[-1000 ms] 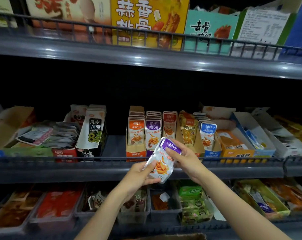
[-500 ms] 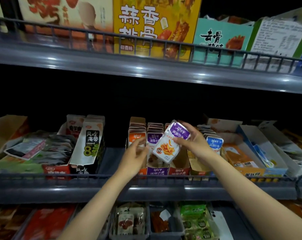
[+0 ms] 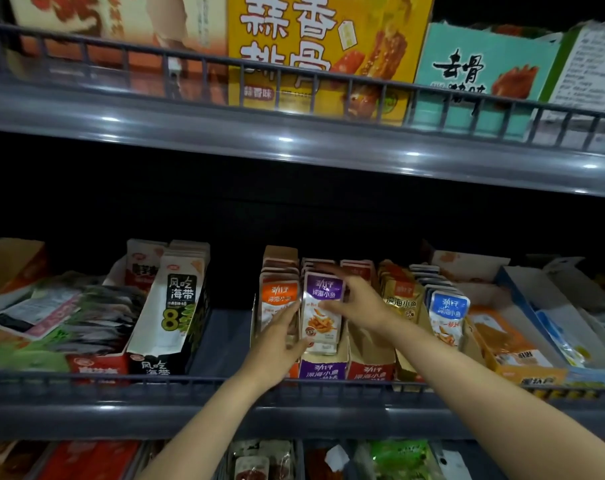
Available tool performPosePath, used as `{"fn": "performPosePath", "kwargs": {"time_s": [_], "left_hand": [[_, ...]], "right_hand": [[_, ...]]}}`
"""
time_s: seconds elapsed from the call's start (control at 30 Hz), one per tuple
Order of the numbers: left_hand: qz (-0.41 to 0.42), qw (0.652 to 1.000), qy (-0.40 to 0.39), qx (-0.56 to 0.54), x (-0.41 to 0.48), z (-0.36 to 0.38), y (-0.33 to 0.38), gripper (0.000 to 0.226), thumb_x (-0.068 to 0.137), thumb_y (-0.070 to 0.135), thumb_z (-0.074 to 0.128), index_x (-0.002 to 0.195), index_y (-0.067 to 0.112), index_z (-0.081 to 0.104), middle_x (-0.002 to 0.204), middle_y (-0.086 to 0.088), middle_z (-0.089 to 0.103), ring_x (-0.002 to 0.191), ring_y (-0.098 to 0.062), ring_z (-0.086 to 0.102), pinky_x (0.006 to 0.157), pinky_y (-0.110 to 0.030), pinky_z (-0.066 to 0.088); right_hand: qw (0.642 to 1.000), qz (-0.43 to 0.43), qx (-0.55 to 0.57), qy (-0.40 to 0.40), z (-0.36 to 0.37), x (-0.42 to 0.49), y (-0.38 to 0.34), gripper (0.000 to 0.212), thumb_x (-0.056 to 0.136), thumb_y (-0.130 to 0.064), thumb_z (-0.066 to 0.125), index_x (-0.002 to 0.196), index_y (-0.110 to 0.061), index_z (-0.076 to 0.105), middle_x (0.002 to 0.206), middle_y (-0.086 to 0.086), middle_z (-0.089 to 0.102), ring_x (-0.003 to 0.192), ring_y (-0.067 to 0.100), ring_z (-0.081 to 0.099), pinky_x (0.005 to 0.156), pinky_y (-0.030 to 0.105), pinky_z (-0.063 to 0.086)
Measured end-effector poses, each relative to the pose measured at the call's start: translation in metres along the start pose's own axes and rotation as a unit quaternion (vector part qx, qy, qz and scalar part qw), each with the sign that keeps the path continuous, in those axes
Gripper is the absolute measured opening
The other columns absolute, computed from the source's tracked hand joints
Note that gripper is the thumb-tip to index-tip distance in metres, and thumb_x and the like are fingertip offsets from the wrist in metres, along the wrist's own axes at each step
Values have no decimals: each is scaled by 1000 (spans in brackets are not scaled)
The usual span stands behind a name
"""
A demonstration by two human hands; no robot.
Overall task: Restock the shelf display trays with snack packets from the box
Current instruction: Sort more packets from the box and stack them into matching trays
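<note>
A purple-topped white snack packet (image 3: 321, 308) stands upright at the front of the purple display tray (image 3: 323, 370) on the middle shelf. My right hand (image 3: 358, 303) pinches its upper right edge, fingers over the top and thumb on the face. With straight fingers my left hand (image 3: 276, 344) lies against the packet's lower left side, in front of the orange packets (image 3: 278, 296). The supply box is out of view.
Beside the purple tray stand red (image 3: 372, 370), gold (image 3: 399, 296) and blue (image 3: 446, 306) packet rows. A black seaweed box (image 3: 176, 299) is to the left across a bare gap. A wire rail (image 3: 121, 382) fronts the shelf. Large cartons (image 3: 325, 46) fill the shelf above.
Both hands carried the purple packet up from below the shelf rail and forward into the purple tray. It turned from tilted to upright. My view rose and moved closer.
</note>
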State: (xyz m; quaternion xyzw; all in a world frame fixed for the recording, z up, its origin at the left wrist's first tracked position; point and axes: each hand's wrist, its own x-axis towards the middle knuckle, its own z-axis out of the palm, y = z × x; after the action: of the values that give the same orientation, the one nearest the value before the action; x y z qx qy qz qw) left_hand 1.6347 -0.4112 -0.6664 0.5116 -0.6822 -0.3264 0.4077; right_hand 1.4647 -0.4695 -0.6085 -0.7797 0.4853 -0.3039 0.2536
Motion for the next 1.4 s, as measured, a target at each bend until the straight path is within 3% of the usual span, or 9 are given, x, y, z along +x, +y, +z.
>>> {"fn": "performPosePath", "kwargs": {"time_s": [0.17, 0.3, 0.37, 0.47, 0.63, 0.83, 1.07, 1.17, 1.4], "left_hand": [[-9, 1000, -3, 2, 2, 1, -4, 67, 93, 21, 57, 148, 34, 20, 144, 10, 38, 121, -2, 44, 96, -28, 50], [-10, 1000, 0, 6, 3, 1, -5, 68, 93, 21, 58, 147, 35, 20, 143, 9, 40, 117, 0, 44, 94, -25, 50], [-13, 1000, -2, 2, 4, 1, -6, 67, 92, 22, 58, 147, 35, 21, 141, 9, 41, 116, -1, 45, 93, -28, 52], [-15, 1000, -1, 1, 4, 1, -6, 67, 92, 22, 58, 147, 34, 22, 140, 10, 42, 116, -2, 46, 93, -32, 53], [-7, 1000, -4, 5, 4, -2, -4, 64, 93, 22, 58, 146, 35, 24, 132, 15, 42, 120, -2, 43, 93, -32, 52], [37, 995, 33, 81, 1, -17, -8, 60, 94, 28, 55, 146, 32, 27, 147, 12, 34, 129, -7, 41, 100, -35, 48], [81, 976, 73, 187, 1, -31, -7, 55, 95, 29, 53, 144, 27, 30, 144, 9, 38, 129, -5, 37, 104, -23, 36], [86, 970, 68, 215, 4, -33, -6, 58, 95, 29, 51, 147, 24, 26, 151, 8, 29, 137, -7, 29, 111, -25, 29], [74, 967, 60, 237, 6, -34, -5, 61, 95, 33, 52, 148, 25, 24, 154, 7, 26, 139, -9, 28, 113, -31, 30]], "right_hand": [[996, -25, -82, 9, 7, 0, 6, 53, 81, -19, 73, 129, -19, 51, 117, -2, 63, 106, 8, 59, 85, 16, 46], [984, -46, -167, 31, 8, 0, 8, 60, 81, -27, 72, 135, -25, 48, 131, -3, 55, 120, 13, 51, 102, 33, 44], [981, -44, -189, 24, 7, 0, 7, 64, 83, -30, 70, 140, -27, 42, 139, -4, 46, 127, 15, 44, 107, 28, 36], [979, -20, -204, -9, 7, -1, 7, 67, 84, -32, 68, 143, -26, 37, 136, 0, 51, 125, 15, 46, 102, 27, 39], [970, 0, -239, -34, 8, -2, 7, 76, 80, -39, 71, 144, -24, 32, 140, 0, 46, 132, 18, 40, 111, 39, 33], [967, -14, -251, -51, 9, -3, -6, 84, 82, -38, 70, 148, -25, 21, 150, -1, 34, 140, 17, 28, 114, 33, 21], [970, -60, -233, -46, 15, -1, -19, 78, 85, -43, 65, 148, -27, 22, 149, -2, 37, 138, 15, 31, 113, 33, 23], [967, -79, -238, -53, 19, -1, -24, 79, 85, -47, 62, 149, -32, 18, 149, -3, 36, 138, 14, 30, 113, 36, 24], [960, -75, -262, -68, 27, 3, -17, 68, 91, -51, 51, 149, -32, 20, 151, -4, 32, 139, 16, 28, 112, 35, 23]]}}
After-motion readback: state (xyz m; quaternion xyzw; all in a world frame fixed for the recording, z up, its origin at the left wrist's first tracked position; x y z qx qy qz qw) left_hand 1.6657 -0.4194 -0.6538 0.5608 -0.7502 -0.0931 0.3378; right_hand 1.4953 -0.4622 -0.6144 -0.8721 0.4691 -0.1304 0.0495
